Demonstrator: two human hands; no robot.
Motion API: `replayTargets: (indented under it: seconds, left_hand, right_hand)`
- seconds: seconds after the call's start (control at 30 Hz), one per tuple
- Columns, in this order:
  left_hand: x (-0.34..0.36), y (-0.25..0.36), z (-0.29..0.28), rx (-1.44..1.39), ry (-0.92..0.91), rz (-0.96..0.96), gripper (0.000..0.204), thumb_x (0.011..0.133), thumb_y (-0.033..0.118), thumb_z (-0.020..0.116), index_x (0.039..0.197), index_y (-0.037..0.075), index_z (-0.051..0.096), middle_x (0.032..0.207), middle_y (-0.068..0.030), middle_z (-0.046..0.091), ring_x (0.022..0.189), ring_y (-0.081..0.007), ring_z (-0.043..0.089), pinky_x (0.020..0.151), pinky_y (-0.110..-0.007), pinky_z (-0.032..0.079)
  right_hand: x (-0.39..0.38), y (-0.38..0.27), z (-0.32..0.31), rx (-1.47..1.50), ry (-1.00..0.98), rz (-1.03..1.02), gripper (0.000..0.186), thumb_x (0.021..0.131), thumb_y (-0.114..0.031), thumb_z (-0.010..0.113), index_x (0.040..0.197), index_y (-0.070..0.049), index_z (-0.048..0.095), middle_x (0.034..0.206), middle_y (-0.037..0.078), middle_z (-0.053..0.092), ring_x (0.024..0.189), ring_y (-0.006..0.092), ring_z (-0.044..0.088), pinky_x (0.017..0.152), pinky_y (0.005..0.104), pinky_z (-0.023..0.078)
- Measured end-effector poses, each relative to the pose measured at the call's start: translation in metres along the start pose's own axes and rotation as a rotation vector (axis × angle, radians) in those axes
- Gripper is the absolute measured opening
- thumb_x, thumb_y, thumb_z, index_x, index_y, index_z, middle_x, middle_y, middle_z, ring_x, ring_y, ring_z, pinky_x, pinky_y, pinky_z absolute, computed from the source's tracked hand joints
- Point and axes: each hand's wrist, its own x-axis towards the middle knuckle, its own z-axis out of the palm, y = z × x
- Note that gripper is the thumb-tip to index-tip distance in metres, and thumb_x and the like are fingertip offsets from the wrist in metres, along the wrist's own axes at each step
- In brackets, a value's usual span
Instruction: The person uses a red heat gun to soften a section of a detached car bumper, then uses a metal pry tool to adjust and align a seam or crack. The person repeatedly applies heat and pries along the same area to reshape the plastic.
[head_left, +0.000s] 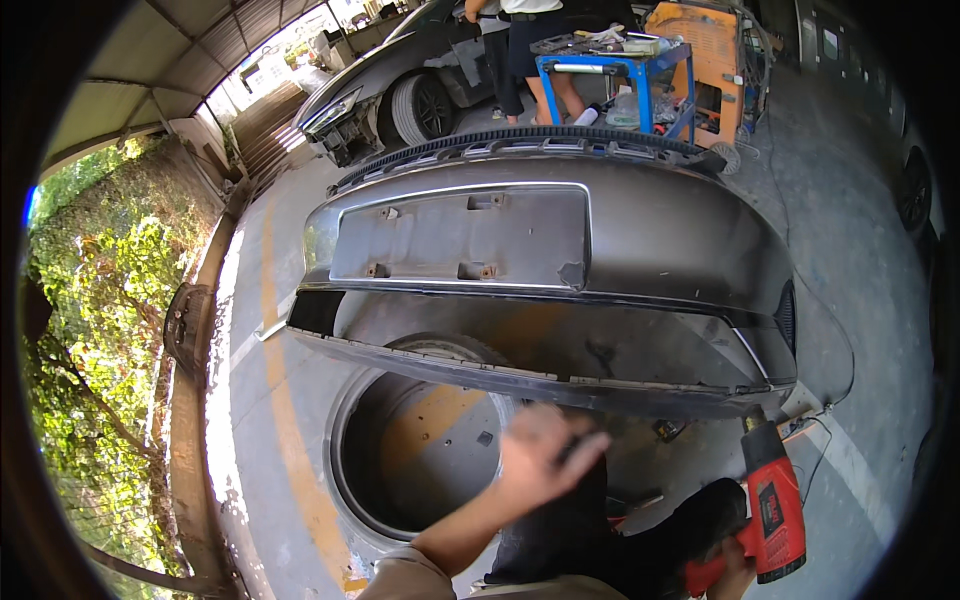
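A grey car bumper (pixel 690 225) lies across the middle, with a framed recess and a long opening below it. At the lower right, my right hand (pixel 738 572) is closed around the grip of a red heat gun (pixel 776 512). Its nozzle points up at the bumper's lower right corner. My left hand (pixel 545 455) hovers just below the bumper's lower edge, over the side of a tire (pixel 345 455). Motion smears its fingers, and a dark patch shows between them; I cannot make out whether it holds anything.
At the back, a blue tool cart (pixel 645 95) stands beside an orange cabinet (pixel 715 50). Two people stand by a dark car (pixel 450 50) with its front bumper off. A cable (pixel 850 340) runs along the floor at right. Plants (pixel 110 340) grow beyond a low ledge at left.
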Motion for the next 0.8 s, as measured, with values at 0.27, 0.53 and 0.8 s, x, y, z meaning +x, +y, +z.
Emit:
replayTargets:
  seconds: [0.27,0.53,0.8]
  left_hand:
    - [0.108,-0.129,-0.041,0.976,0.047,-0.352,0.062,0.083,0.063,0.071,0.097,0.003,0.074,0.112,-0.0122,0.061,0.113,-0.0341,0.054,0.097,-0.048,0.042]
    - [0.096,-0.147,-0.002,0.502,0.351,-0.532,0.065,0.073,0.052,0.086,0.099,-0.004,0.069,0.131,-0.0203,0.048,0.122,-0.0417,0.046,0.103,-0.053,0.040]
    - [0.091,-0.154,-0.003,0.482,0.354,-0.515,0.059,0.075,0.049,0.087,0.097,-0.003,0.071,0.132,-0.0221,0.048,0.127,-0.0401,0.044,0.106,-0.049,0.039]
  right_hand:
    - [0.011,-0.011,0.005,0.017,-0.013,0.007,0.020,0.090,0.002,0.066,0.107,-0.004,0.060,0.079,0.006,0.059,0.066,0.0174,0.057,0.057,0.0373,0.054]
    - [0.003,-0.012,-0.004,-0.008,-0.037,0.042,0.021,0.089,0.003,0.066,0.108,-0.002,0.060,0.081,0.006,0.060,0.065,0.0176,0.058,0.058,0.0341,0.052]
    - [0.007,-0.026,0.014,-0.023,-0.056,-0.063,0.025,0.090,-0.001,0.067,0.114,-0.002,0.060,0.084,0.006,0.062,0.067,0.0175,0.059,0.060,0.0337,0.053]
